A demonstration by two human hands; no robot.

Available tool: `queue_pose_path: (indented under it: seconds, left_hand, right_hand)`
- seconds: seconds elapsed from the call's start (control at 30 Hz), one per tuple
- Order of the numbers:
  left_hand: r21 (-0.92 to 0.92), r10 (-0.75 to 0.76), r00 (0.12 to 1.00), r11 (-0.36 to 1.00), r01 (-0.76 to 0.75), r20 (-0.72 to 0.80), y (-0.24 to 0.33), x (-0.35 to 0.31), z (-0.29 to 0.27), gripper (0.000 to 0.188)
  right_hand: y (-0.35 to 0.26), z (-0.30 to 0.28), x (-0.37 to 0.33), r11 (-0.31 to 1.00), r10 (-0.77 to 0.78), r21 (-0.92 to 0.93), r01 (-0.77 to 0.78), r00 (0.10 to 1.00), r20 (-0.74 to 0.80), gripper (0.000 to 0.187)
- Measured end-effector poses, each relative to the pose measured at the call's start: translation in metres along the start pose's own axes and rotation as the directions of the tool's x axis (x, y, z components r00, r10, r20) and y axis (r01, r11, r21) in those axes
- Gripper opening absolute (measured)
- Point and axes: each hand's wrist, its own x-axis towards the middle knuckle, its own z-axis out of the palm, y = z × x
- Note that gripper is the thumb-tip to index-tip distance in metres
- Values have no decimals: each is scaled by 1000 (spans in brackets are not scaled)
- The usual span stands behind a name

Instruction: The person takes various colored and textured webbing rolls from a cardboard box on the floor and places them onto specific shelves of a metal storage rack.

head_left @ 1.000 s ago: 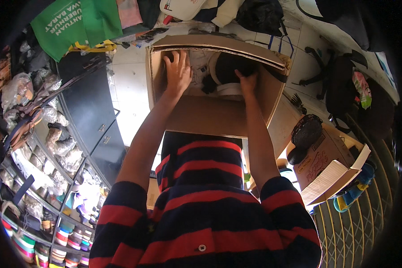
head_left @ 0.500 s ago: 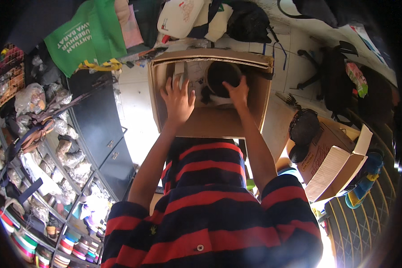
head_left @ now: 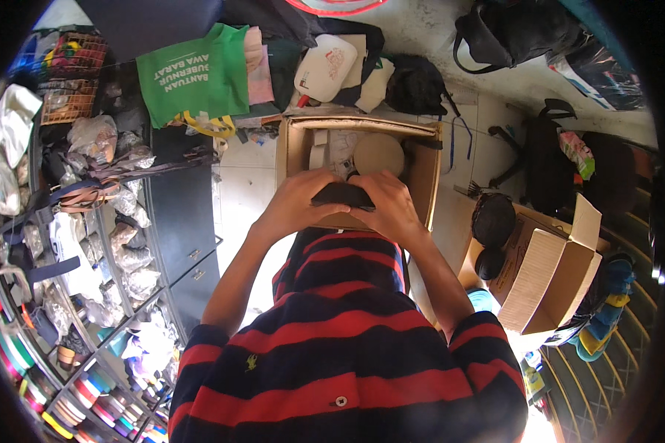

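Both hands hold a black roll-like thing [head_left: 341, 196] over the near side of an open cardboard box [head_left: 290, 148]. My left hand [head_left: 295, 203] wraps its left end, and my right hand [head_left: 389, 201] grips the right end. The fingers cover much of it, so its exact kind is hard to tell. Inside the box, just beyond my right hand, sits a round beige disc-shaped thing [head_left: 379, 153]. A pale upright piece [head_left: 319, 151] stands near the box's left wall.
On the right is another open cardboard box [head_left: 543, 277], with black round rolls [head_left: 493, 220] beside it. Shelves of plastic-wrapped goods [head_left: 133, 284] and colourful rolls [head_left: 89, 391] line the left, next to a dark cabinet [head_left: 177, 214]. A green bag [head_left: 193, 77] lies beyond.
My right hand has lifted the dark round thing from inside the box toward me. My left hand has left the box's interior and joined in holding it. The beige disc now shows.
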Motion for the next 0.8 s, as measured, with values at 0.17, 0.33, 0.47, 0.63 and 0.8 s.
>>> queue_pose_path:
  seconds: [0.17, 0.33, 0.47, 0.63, 0.8]
  left_hand:
    - [-192, -49, 960, 981, -6, -277, 18, -56, -44, 37]
    - [-132, -17, 845, 989, -63, -535, 23, -139, -86, 36]
    - [-185, -14, 719, 970, -160, -695, 18, -206, -107, 35]
    - [-385, -293, 275, 836, -390, -916, 4, -265, -113, 28]
    - [-375, -474, 86, 561, -738, -877, 12, -279, -95, 33]
  right_hand:
    - [-48, -15, 10, 997, -62, 36, 66, 992, -111, 44]
    - [-105, 5, 24, 968, -236, 69, 241, 969, -76, 45]
    - [-152, 42, 32, 922, -360, 155, 354, 933, 15, 43]
    - [-210, 100, 25, 881, -112, 474, -7, 969, 221, 43]
    - [-238, 172, 13, 614, -7, 782, -106, 990, 140, 49]
